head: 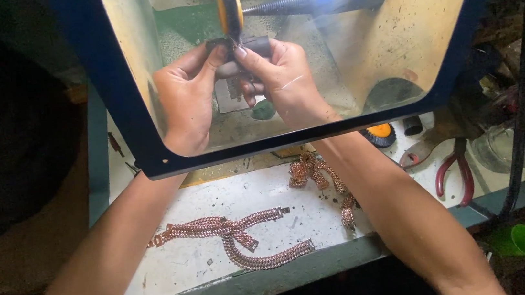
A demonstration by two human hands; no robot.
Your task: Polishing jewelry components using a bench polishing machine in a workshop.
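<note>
Hands meet behind the clear shield [139, 82], just below the yellow polishing wheel [230, 11]. Left hand [186, 97] and right hand [285, 83] each keep a tight grip on the small dark piece [245, 44], its long axis crosswise, touching the wheel's lower edge.

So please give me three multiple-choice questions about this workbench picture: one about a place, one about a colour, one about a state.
1. Where do the copper-coloured chain bracelets lie?
A. on the white bench top in front of the shield
B. inside the green cup
C. on the floor

2. What colour is the polishing wheel?
A. red
B. yellow-orange
C. white

3. What are the left hand and right hand doing?
A. resting flat on the bench
B. holding the pliers
C. both gripping a small dark piece at the wheel

Answers: 1 A, they lie between the forearms; 2 B, its rim shows yellow-orange; 3 C, fingertips of both pinch it.
</note>
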